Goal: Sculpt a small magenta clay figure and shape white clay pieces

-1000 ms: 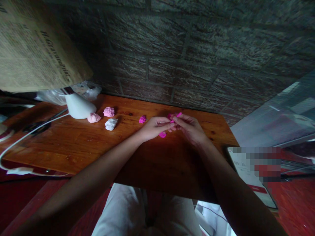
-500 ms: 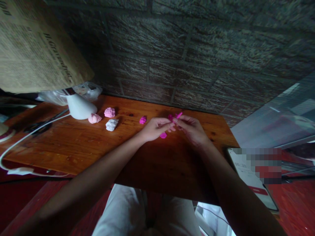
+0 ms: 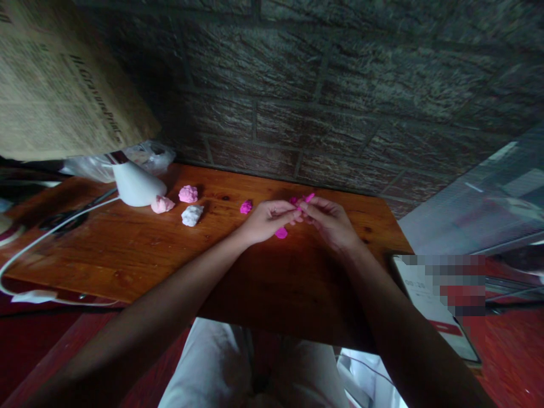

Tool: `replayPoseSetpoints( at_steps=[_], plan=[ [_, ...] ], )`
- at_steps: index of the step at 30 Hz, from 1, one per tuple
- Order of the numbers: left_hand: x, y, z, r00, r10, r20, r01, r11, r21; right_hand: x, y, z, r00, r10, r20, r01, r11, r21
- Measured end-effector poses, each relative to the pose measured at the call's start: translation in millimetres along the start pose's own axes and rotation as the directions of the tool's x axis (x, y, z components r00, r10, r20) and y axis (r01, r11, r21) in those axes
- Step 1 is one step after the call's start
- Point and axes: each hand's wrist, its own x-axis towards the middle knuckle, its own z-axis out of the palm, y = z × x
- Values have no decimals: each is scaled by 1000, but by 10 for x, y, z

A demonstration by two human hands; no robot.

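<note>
My left hand [image 3: 272,220] and my right hand [image 3: 329,220] meet over the table, fingertips pinched together on a small magenta piece of modelling clay [image 3: 310,197]. One end of it sticks up above the right fingers; the rest is mostly covered. Just behind the fingertips shows another magenta clay bit [image 3: 293,200], partly hidden. A flat magenta clay disc [image 3: 281,233] lies below my left fingers. To the left of that hand sits a crumpled magenta clay lump [image 3: 246,207]. Farther left are a pink lump [image 3: 188,194], a paler pink lump [image 3: 162,204] and a white lump [image 3: 192,215].
A lamp with a white base [image 3: 138,184] and printed paper shade [image 3: 76,96] stands at the left, its white cord [image 3: 55,226] trailing forward. The wooden table [image 3: 140,260] meets a brick wall [image 3: 289,73] behind. A lit-screen device [image 3: 425,300] lies at the right edge.
Both hands stay in nearly the same place, still pinching the magenta clay. The whole view has shifted very slightly; the lumps on the table lie as before.
</note>
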Motion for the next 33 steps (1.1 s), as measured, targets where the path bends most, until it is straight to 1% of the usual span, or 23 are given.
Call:
replayPoseSetpoints(
  at_steps=[3, 5, 7, 9, 10, 12, 14, 16, 18, 21, 24, 27, 30, 33],
  plan=[
    [5, -5, 6, 1000, 1, 6, -1, 1000, 10, -3, -15, -4, 1000, -11, 8, 11, 1000, -18],
    [11, 12, -28, 1000, -4, 29, 3, 1000, 29, -3, -19, -6, 1000, -22, 7, 23, 998, -54],
    [17, 55, -120, 997, -26, 67, 20, 997, 81, -3, -5, 1, 999, -43, -4, 42, 991, -124],
    [17, 117, -262, 992, -81, 94, 64, 983, 174, -4, 35, 17, 997, -72, 5, 71, 972, -226],
    [15, 148, -340, 992, -106, 71, 90, 974, 208, -5, 64, 29, 996, -82, 25, 86, 956, -280],
    [4, 193, -477, 993, -113, -16, 113, 965, 237, -11, 129, 53, 993, -87, 82, 111, 922, -372],
    [-9, 198, -555, 991, -125, -51, 134, 957, 255, -19, 185, 71, 988, -79, 132, 130, 890, -437],
    [-20, 159, -567, 986, -167, -26, 168, 955, 243, -28, 215, 80, 983, -77, 164, 147, 865, -479],
    [-25, 91, -536, 977, -211, 33, 201, 959, 200, -34, 220, 79, 979, -74, 192, 163, 848, -505],
    [-24, -12, -480, 966, -236, 103, 223, 967, 124, -39, 204, 75, 975, -70, 210, 171, 843, -510],
    [-20, -62, -457, 960, -251, 122, 242, 966, 87, -43, 188, 78, 976, -79, 204, 174, 847, -502],
    [-17, -63, -458, 951, -270, 151, 260, 962, 85, -47, 182, 84, 970, -76, 230, 187, 839, -511],
    [-18, -57, -461, 956, -250, 156, 238, 967, 95, -48, 182, 86, 962, -73, 263, 206, 827, -523],
    [-20, -67, -457, 957, -240, 160, 224, 968, 112, -45, 190, 83, 961, -65, 269, 205, 823, -530]
  ],
)
